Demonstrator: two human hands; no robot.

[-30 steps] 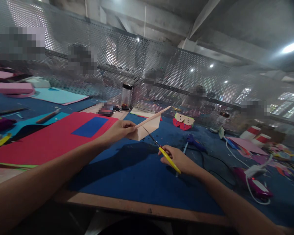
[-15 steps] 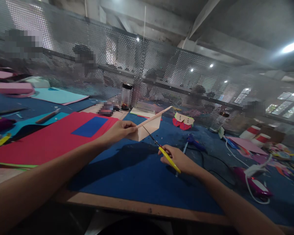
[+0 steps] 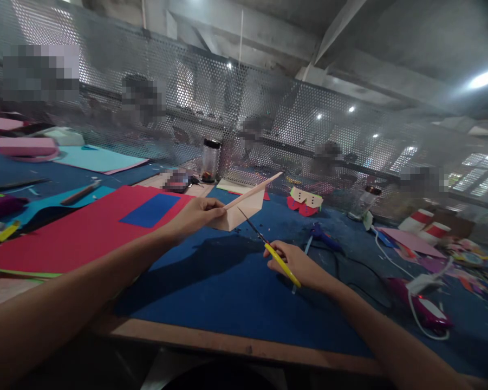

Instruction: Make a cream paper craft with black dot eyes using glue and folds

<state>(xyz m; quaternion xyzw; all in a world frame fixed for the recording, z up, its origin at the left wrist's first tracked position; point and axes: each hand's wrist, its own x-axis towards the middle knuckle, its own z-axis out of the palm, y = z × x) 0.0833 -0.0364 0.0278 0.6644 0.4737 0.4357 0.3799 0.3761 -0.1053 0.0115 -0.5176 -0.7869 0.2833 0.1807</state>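
Note:
My left hand (image 3: 201,214) pinches the near end of a folded cream sheet of paper (image 3: 247,207) and holds it tilted above the blue table covering. In my right hand (image 3: 293,264) is a pair of scissors (image 3: 279,262) with yellow handles, its dark blades pointing up and left towards the paper. The tips are close to the sheet's face; whether they touch it I cannot tell. A red sheet (image 3: 85,238) lies to the left of my left hand, with a small blue rectangle (image 3: 151,210) on it.
A blue glue gun (image 3: 325,238) with a dark cable lies right of my right hand. Beyond it stand a cream and red paper piece (image 3: 306,201) and a jar (image 3: 364,203). Another black-lidded jar (image 3: 210,161) stands by the mesh screen (image 3: 268,108). A purple device (image 3: 424,311) sits at right.
My left hand and the cream paper have shifted slightly left. The scissors, nearly still in my right hand, now show their tips lower on the sheet, away from its folded edge.

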